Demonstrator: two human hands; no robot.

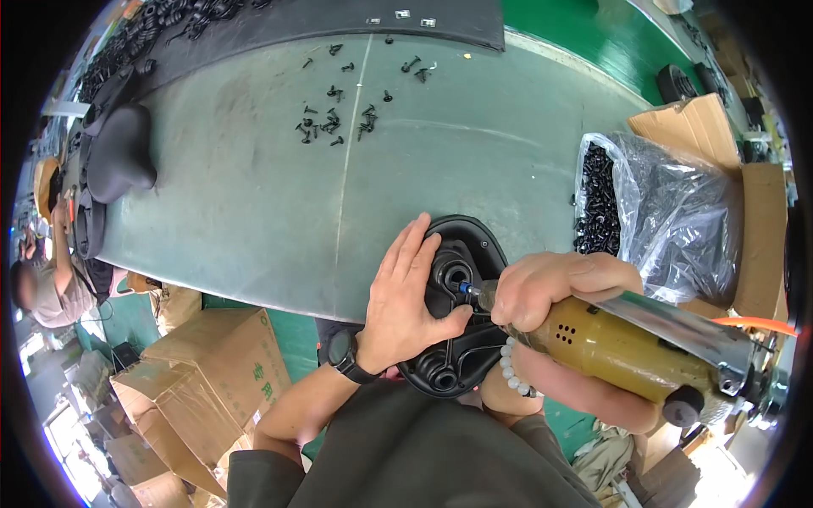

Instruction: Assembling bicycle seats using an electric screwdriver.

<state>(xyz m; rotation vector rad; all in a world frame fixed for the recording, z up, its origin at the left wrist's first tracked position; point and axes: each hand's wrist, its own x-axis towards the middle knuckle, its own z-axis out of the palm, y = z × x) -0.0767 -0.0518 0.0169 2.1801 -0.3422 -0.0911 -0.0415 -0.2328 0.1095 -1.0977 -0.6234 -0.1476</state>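
Observation:
A black bicycle saddle (477, 233) lies underside up at the table's near edge, close to my body, with two round black spring-like parts showing. My left hand (402, 296) steadies it, fingers stretched along its left side and thumb across the underside. In my right hand (550, 292) is a yellow-brown air screwdriver (627, 347) with a silver lever on top, my fingers wrapped round its body. Its blue-collared tip points left into the upper round part of the saddle. Whether a screw sits under the tip is hidden.
Loose black bolts (330, 123) lie scattered on the green table (229, 195). At right stands a cardboard box (762, 229) with a plastic liner and many black bolts (600, 199). More saddles (123, 152) rest at left; another person (59, 288) is beyond. Cartons (207, 372) stand below.

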